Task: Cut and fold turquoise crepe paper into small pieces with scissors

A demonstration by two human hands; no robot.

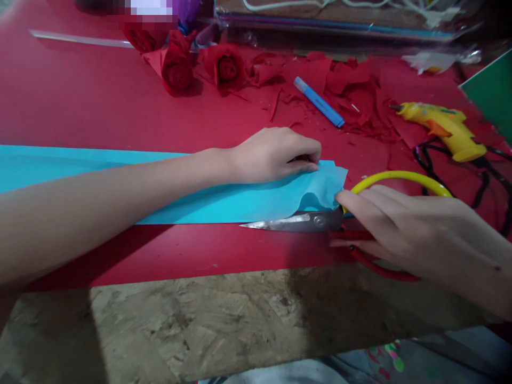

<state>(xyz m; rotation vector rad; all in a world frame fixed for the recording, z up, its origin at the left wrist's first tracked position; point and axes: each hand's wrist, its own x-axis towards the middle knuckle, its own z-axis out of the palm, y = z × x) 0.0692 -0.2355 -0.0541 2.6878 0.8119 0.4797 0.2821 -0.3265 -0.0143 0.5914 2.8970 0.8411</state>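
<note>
A long strip of light blue paper (224, 205) lies across the red surface, its right end wrinkled and lifted. My left hand (276, 154) rests on it with the fingers curled and the thumb and forefinger together at the paper's far edge. Scissors (320, 220) with one yellow and one red handle are in my right hand (412, 224), fingers through the handles. Their blades point left along the near edge of the paper and look nearly closed. Part of the paper's end is hidden by my right fingertips.
Red paper roses (227, 69) and red scraps (360, 101) lie at the back beside a blue marker (319, 102). A yellow glue gun (444, 128) with a dark cord is at the right. Bare board (192, 325) shows along the front.
</note>
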